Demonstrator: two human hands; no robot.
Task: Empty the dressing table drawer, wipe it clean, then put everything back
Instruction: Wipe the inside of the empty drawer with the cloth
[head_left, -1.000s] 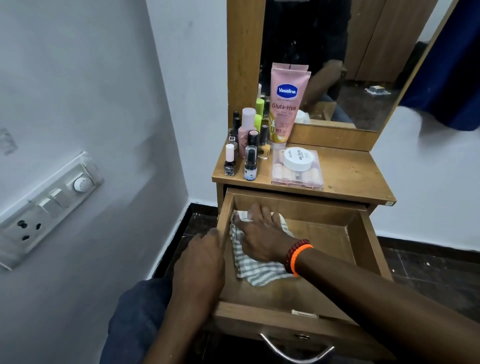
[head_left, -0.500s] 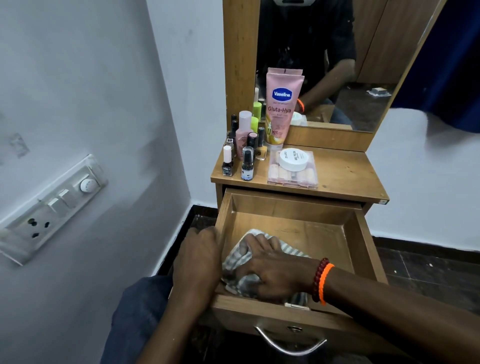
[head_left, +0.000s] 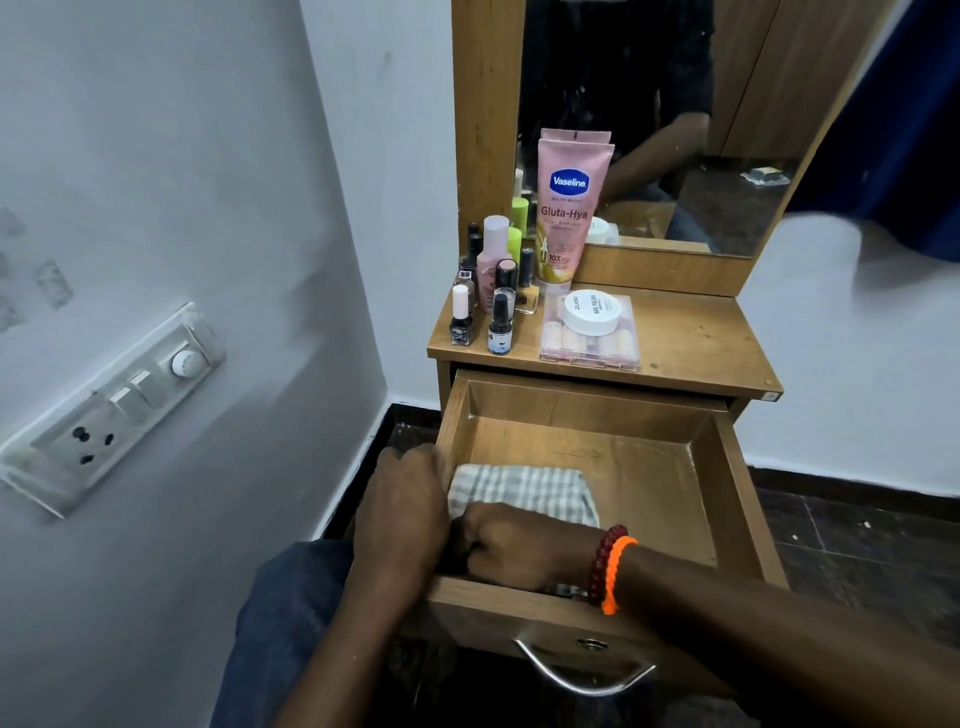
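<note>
Right hand (head_left: 511, 545) fingers are curled shut on the near edge of the checked cloth (head_left: 524, 491), pinning it to the drawer floor at the front-left corner. Left hand (head_left: 402, 506) sits just beside it, fingers wrapped over the drawer (head_left: 727, 457) left wall — bracing it, apparently. Beyond the fingers the drawer floor is bare, nothing else inside. Further out, on the tabletop (head_left: 696, 338): nail polish bottles (head_left: 483, 312), Vaseline tube (head_left: 566, 208), clear case (head_left: 589, 343) with a white jar (head_left: 592, 312) on top. Judgement: emptying done, wiping mid-way — right side and back look untouched; putting everything back is still to do.
</note>
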